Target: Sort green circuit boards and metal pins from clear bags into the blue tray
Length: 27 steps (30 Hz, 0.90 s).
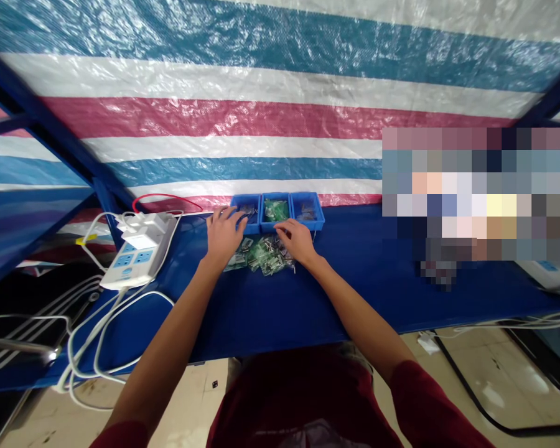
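Three small blue bins stand side by side at the back of the table: a left bin [253,228], a middle bin [274,195] with green pieces, and a right bin [321,218] with small greyish parts. My left hand [224,233] has its fingers spread at the left bin's front corner and appears to hold nothing. By the front edge of the middle bin, my right hand [298,241] is closed in a pinch; whatever it may hold is too small to make out. Between both hands lies a pile of small green and silvery pieces [267,256], partly hidden by them.
At the left, a white power strip [133,267] carries plugged-in white chargers [144,231]. White cables [100,336] loop over the blue table's [261,320] left side. A striped tarp [261,81] hangs behind. The right side is pixelated, with another white power strip [548,274] beyond.
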Available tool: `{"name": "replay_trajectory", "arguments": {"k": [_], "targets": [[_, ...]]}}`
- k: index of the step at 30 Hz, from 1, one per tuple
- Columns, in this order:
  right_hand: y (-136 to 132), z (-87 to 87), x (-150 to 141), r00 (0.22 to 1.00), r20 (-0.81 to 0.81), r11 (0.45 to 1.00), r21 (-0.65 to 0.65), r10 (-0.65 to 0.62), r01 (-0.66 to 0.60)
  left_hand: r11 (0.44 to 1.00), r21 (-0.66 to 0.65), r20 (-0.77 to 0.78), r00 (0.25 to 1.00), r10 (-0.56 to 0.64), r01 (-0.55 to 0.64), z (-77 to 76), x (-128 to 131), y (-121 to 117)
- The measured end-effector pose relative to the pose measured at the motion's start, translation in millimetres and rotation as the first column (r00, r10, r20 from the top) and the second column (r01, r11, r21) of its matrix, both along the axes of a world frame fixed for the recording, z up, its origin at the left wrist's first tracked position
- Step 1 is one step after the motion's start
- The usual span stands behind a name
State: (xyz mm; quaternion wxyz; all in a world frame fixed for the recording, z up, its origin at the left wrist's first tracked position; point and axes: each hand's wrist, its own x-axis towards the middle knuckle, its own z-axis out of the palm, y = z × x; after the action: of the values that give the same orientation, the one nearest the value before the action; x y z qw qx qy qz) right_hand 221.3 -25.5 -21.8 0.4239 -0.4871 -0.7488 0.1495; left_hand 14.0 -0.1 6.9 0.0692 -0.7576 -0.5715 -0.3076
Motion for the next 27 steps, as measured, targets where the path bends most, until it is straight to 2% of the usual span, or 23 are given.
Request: {"name": "replay_trajectory", "arguments": {"k": [4,9,17,27], "targets": [[3,-8.1,-3,0.965,0.263,0.998,-0.062,0.016,0.0,0.983,0.073,0.079,0.982,-0.173,0.167,-5.0,2,-2],[7,-13.7,-4,0.924,0.376,0.995,-0.098,0.066,-0.031,0.944,0.061,0.073,0.942,-0.327,0.323,-8.4,6,-6],[6,-8.3,0,0.881,0.466,0.994,-0.101,0.084,-0.041,0.921,0.032,0.061,0.919,-0.39,0.388,-19.5,8,-5],[4,-5.1,3,0.872,0.482,0.995,-0.096,0.084,-0.042,0.887,-0.101,0.012,0.892,-0.451,0.45,-28.4,9,-3]]}}
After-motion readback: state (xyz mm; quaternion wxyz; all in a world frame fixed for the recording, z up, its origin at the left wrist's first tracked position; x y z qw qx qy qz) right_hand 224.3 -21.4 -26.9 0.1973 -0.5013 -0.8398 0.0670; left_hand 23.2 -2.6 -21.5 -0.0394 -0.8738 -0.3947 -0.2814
